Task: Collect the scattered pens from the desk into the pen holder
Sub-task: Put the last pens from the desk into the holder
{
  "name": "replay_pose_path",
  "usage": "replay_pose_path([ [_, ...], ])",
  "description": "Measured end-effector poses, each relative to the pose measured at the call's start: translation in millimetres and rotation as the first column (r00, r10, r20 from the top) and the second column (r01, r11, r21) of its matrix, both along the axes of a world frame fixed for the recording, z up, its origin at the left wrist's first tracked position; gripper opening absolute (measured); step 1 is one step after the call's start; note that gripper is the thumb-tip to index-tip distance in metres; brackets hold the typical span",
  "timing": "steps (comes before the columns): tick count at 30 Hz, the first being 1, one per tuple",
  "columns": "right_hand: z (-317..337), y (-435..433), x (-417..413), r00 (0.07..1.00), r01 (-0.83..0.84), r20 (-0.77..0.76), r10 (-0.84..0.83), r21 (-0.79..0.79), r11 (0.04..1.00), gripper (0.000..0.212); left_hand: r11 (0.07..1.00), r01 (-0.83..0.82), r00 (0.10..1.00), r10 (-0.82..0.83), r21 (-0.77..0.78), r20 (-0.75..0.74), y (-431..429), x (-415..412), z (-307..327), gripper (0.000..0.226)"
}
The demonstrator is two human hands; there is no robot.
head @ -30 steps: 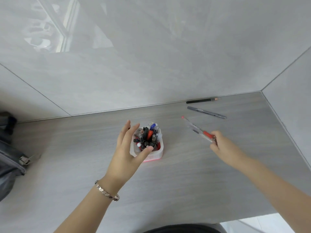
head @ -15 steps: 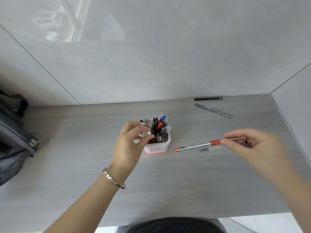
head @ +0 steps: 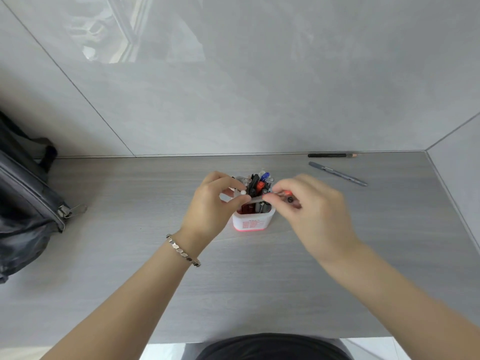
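Both hands (head: 213, 203) on red pen (head: 281, 194) over pen holder (head: 253, 222)

Bag (head: 23, 203) left (holder (head: 253, 222) centre)

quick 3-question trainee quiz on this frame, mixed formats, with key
1. True or false: the right hand holds a pen over the pen holder.
2. How many writing tools lie loose on the desk?
3. The left hand is: A) flat on the desk B) at the holder's rim C) on the bag

Key: 1 true. 2 two: grey pen, dark pencil. 3 B.
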State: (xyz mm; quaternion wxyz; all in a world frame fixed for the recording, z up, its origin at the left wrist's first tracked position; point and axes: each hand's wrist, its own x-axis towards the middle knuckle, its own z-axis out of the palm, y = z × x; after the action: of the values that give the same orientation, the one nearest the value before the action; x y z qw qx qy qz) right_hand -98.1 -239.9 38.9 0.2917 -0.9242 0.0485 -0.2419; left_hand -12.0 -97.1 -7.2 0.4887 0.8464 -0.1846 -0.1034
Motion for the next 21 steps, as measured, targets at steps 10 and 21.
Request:
replay_pose_path([
  [10,-44,6,20,0.992,-0.126,-0.036,0.125,-0.042,0.991,0.031,0.994,0.097,0.994,-0.099,-0.055,-0.039,9,-3,-4,0.020],
  [21,18,-29,-11,0.993,-0.023,0.109,-0.040,0.524,0.851,0.009,0.990,0.128,0.991,-0.131,-0.061,-0.039,7,1,-1,0.027],
])
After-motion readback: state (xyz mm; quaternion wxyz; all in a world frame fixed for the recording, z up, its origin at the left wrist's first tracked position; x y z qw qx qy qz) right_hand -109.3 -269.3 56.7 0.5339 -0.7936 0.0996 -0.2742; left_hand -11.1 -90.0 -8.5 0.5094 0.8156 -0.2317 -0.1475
